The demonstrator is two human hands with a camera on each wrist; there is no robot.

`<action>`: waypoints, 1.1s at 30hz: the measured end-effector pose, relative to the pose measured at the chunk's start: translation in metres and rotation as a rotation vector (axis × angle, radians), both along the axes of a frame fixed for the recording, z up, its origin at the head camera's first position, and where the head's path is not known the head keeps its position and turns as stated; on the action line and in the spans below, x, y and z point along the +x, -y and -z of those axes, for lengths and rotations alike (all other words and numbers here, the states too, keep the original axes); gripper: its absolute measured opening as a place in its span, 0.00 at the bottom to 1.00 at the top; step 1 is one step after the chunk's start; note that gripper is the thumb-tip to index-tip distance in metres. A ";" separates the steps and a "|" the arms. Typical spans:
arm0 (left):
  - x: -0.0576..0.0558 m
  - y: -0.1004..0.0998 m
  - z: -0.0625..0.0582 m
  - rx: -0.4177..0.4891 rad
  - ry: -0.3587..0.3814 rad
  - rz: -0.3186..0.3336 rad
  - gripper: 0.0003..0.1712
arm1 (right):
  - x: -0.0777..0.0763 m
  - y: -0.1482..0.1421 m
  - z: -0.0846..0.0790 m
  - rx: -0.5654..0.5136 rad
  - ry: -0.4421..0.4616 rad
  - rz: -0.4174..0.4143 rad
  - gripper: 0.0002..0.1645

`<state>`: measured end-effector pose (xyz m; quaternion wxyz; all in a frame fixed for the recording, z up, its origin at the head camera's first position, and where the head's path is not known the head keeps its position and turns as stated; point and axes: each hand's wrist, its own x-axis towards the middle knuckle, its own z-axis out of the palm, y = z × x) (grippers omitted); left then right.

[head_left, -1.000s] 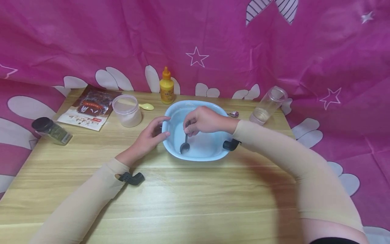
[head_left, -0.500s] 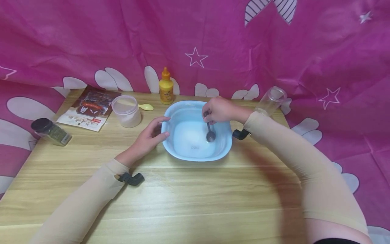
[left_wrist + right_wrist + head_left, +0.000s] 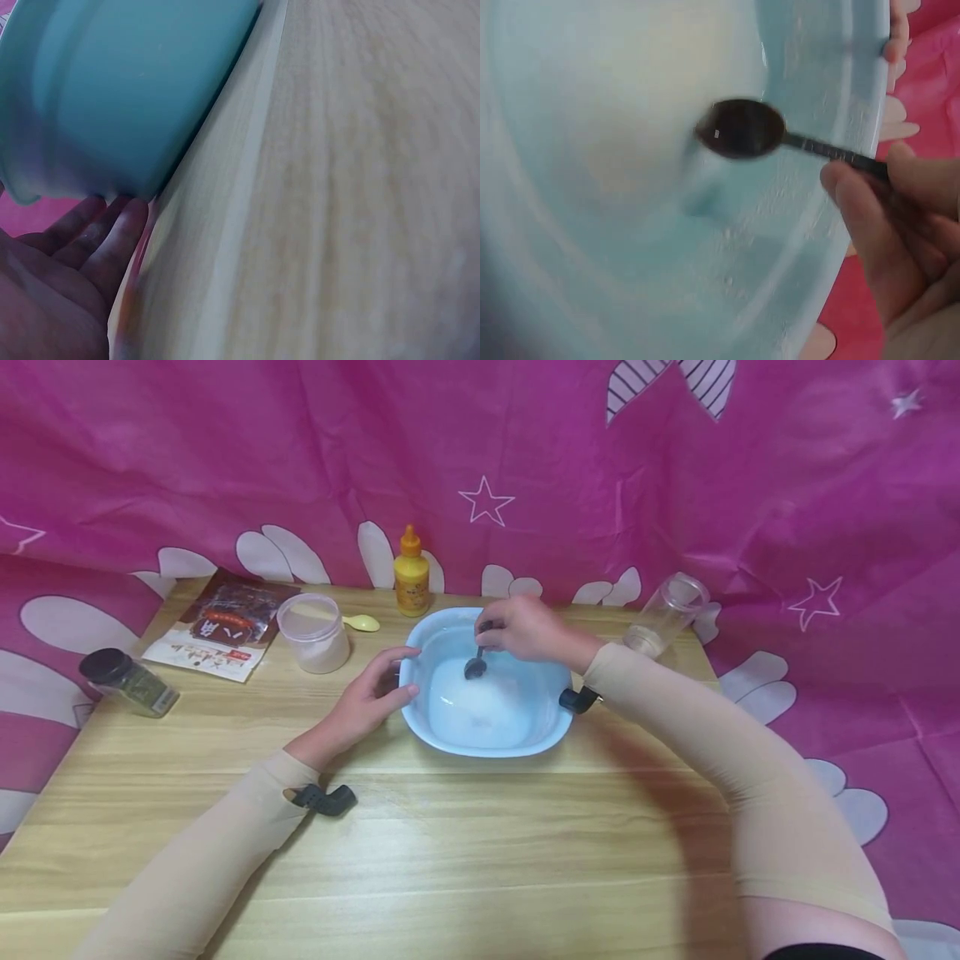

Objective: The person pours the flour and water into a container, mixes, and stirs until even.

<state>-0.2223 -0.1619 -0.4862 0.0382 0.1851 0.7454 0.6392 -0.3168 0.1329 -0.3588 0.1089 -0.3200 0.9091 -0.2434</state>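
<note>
A light blue plastic basin (image 3: pixel 480 751) stands on the wooden table, with cloudy liquid in it. My left hand (image 3: pixel 369 692) holds its left side, thumb and index finger at the rim and the other fingers (image 3: pixel 112 240) against the outer wall in the left wrist view. Over the basin, my right hand (image 3: pixel 527 628) pinches the thin handle of a small dark spoon (image 3: pixel 742 130). The spoon's bowl points down toward the liquid, and small drops cling to the basin's inner wall.
Left of the basin are a lidless clear tub (image 3: pixel 315 647), a yellow spoon (image 3: pixel 363 623), a printed packet (image 3: pixel 225 627) and a black-capped jar (image 3: pixel 127 682). A yellow squeeze bottle (image 3: pixel 411 578) stands behind. At the right leans a clear container (image 3: pixel 663 617).
Inside the basin, my right hand has swept the spoon from the near left to the right, then back left and farther from me. My left hand stays at the rim.
</note>
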 end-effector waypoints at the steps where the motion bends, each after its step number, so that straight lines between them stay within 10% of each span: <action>1: 0.000 0.000 0.000 0.001 0.001 0.000 0.33 | 0.002 0.001 0.000 -0.006 0.019 -0.020 0.03; 11: 0.000 0.000 0.000 0.014 0.001 0.004 0.33 | 0.002 -0.015 -0.003 0.015 0.212 -0.099 0.02; 33: 0.001 0.000 0.000 -0.019 0.012 -0.003 0.33 | 0.008 -0.046 -0.003 -0.107 -0.139 0.081 0.04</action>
